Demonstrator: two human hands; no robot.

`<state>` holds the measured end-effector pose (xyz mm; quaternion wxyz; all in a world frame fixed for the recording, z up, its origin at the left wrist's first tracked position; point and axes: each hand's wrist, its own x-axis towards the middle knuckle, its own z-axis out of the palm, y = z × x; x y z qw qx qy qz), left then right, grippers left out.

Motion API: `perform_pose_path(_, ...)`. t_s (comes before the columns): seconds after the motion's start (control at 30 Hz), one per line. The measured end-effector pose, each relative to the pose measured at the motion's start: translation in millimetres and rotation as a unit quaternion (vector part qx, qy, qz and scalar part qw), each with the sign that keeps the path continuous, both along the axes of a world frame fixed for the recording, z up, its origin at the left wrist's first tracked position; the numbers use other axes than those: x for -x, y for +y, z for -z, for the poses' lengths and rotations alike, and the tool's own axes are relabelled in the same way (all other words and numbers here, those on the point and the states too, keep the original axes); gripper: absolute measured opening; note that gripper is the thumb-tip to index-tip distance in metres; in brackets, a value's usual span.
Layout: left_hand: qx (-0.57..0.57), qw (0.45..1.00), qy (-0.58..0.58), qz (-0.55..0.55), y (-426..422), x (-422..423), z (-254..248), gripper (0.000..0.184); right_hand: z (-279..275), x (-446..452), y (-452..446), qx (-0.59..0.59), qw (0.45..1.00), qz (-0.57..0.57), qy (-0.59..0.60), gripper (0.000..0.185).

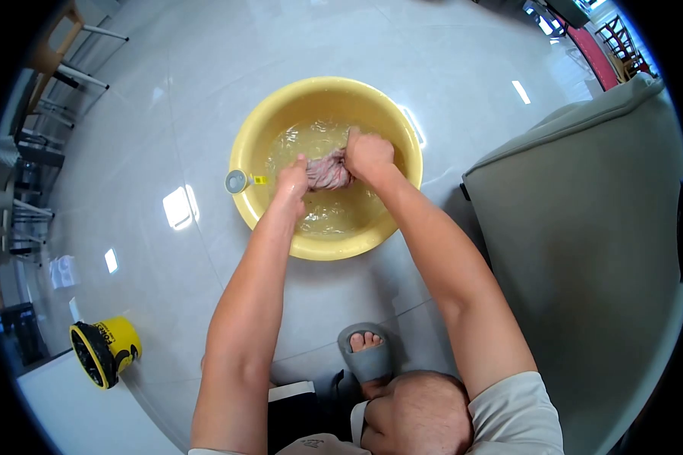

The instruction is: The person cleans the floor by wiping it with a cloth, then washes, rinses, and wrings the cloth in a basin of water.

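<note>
A pinkish, wet, bunched-up cloth (328,171) is stretched between my two hands above the water (330,216) in a round yellow basin (322,249). My left hand (291,182) is closed on the cloth's left end. At its other end, my right hand (368,155) grips it in a fist. The cloth looks twisted, and its ends are hidden inside my fingers. Ripples and glints show on the water below. A round grey-topped object with a yellow tab (237,181) sits on the basin's left rim.
The basin stands on a shiny grey tiled floor (182,121). To the right is a large grey sofa-like piece (577,212). A yellow bin with a black liner (106,350) is at the lower left. Chairs (61,45) line the left edge. My slippered foot (366,353) is below the basin.
</note>
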<state>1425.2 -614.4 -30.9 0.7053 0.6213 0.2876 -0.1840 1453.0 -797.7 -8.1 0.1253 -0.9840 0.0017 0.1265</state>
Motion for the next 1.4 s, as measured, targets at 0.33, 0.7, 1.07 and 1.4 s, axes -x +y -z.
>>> perform_pose_path(0.33, -0.266, 0.94, -0.119, 0.178, 9, 11, -5, 0.049, 34, -9, -11, -0.053, 0.98, -0.162, 0.099, 0.039)
perform_pose_path(0.7, -0.352, 0.89, -0.181, 0.228, 19, 7, -18, 0.055, -29, -3, -7, -0.304, 0.948, -0.054, 0.08, 0.043)
perform_pose_path(1.07, -0.142, 0.865, -0.252, 0.41, 40, -32, -157, 0.037, -190, 2, -18, -0.473, 0.857, -0.176, 0.103, 0.05)
perform_pose_path(1.4, -0.29, 0.785, -0.302, 0.457, 42, -30, -145, 0.034, -131, -4, -30, -0.166, 0.971, -0.158, -0.069, 0.038)
